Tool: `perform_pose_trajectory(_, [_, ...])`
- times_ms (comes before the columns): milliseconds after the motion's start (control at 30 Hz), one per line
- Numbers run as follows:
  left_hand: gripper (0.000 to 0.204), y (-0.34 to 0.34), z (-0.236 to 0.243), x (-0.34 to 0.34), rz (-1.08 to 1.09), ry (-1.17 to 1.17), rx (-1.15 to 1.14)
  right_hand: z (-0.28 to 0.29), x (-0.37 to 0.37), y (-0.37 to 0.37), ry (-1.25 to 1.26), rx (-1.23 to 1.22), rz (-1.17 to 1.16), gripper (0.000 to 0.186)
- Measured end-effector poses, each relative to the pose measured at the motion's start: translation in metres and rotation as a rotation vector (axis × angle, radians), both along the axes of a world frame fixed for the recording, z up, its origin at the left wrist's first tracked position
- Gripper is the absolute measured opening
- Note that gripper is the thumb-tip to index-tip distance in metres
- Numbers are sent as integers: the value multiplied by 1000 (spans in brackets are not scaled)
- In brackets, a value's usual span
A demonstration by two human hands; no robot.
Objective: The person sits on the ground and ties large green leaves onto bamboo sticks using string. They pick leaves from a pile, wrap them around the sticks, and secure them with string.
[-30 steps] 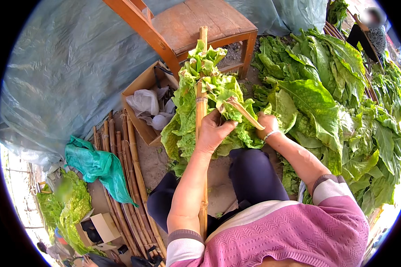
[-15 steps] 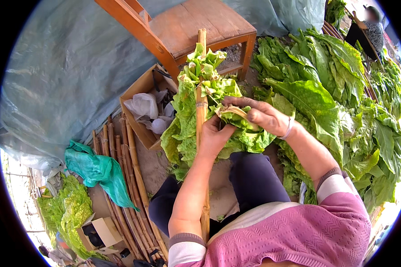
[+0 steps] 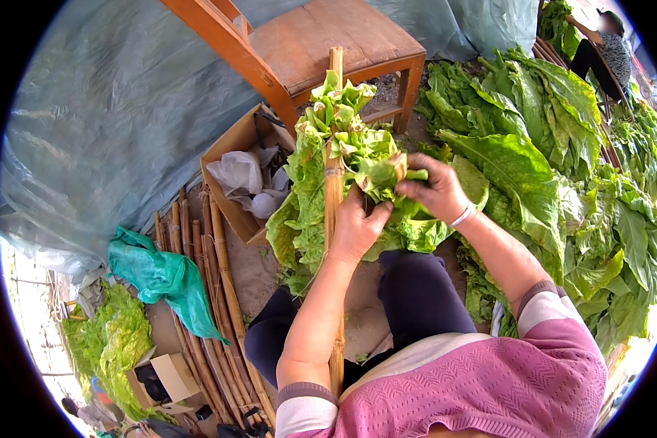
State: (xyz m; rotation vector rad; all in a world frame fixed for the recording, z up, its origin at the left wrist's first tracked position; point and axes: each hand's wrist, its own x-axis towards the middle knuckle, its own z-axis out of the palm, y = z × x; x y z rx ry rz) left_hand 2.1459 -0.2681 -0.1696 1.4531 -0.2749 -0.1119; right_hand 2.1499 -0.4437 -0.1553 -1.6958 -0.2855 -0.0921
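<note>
A bamboo pole (image 3: pixel 334 306) runs up from between my dark-clad legs to the wooden chair's front edge, with bunches of green leaves (image 3: pixel 310 182) hanging along its upper half. My left hand (image 3: pixel 359 223), just right of the pole, has its fingers closed on the base of a small leaf bunch (image 3: pixel 378 175), fingertips partly hidden under it. My right hand (image 3: pixel 432 188) grips the stem end of the same bunch from the right, fingers curled around it, a pale band on the wrist.
The chair (image 3: pixel 328 40) stands ahead. Left are a cardboard box with pale bags (image 3: pixel 230 215), bamboo poles (image 3: pixel 223 285), a teal plastic sheet (image 3: pixel 160 274) and more leaves (image 3: pixel 109 343). A large leaf pile (image 3: pixel 525 182) lies right; another person (image 3: pixel 613 62) is behind it. Grey sheeting (image 3: pixel 102 146) hangs left.
My right hand has risen from low beside the bunch to grip its stem ends, now turned more upright. My left hand stays near the pole, slightly shifted.
</note>
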Motion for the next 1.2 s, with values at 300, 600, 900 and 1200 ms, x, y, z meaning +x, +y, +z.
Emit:
perform_pose_trajectory(300, [43, 8, -1, 1, -132, 80, -42, 7, -9, 26, -277, -660, -27, 49])
perform_pose_trajectory(600, [49, 17, 16, -7, -87, 236, -222, 4, 5, -15, -269, -439, 292, 62])
perform_pose_trajectory(900, [44, 48, 23, -17, -109, 206, -108, -40, -28, 16, -15, -352, 249, 35])
perform_pose_trajectory(1200, [19, 171, 12, -4, -56, 529, 424, -90, 1, 23, 183, -949, 516, 52])
